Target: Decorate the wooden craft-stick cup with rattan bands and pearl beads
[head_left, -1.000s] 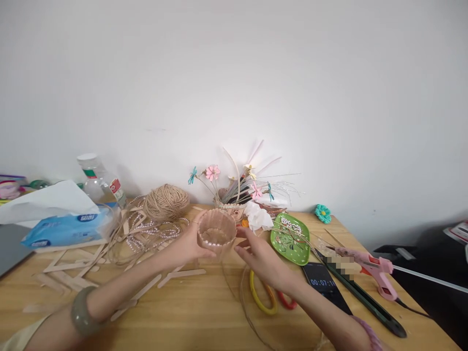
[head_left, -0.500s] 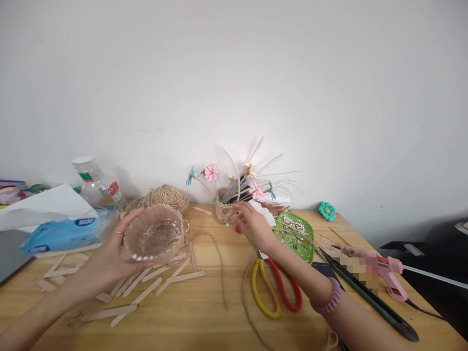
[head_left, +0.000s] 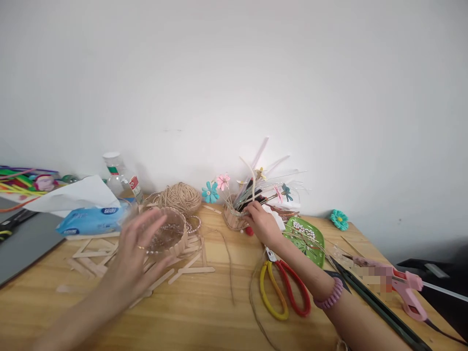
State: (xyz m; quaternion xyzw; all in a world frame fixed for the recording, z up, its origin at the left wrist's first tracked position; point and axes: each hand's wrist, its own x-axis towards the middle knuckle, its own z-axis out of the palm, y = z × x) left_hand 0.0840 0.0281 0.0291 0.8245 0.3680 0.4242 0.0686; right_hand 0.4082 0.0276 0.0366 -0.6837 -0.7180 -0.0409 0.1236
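My left hand hovers with spread fingers just in front of a small clear cup ringed with wooden sticks, which rests on a pile of loose wooden sticks; the hand is blurred and holds nothing. My right hand reaches to a small glass vase of paper flowers and stems at the back of the table, with its fingers closed around the stems at the vase's rim.
A twine ball, a pearl string, a tissue pack and a bottle lie at left. Scissors, a green dish, a pink glue gun and a long black tool lie at right. Twine trails across the wooden table.
The left hand carried the stick-ringed cup leftward, set it on the sticks and let go. The right hand moved from the cup to the flower vase and closed on the stems.
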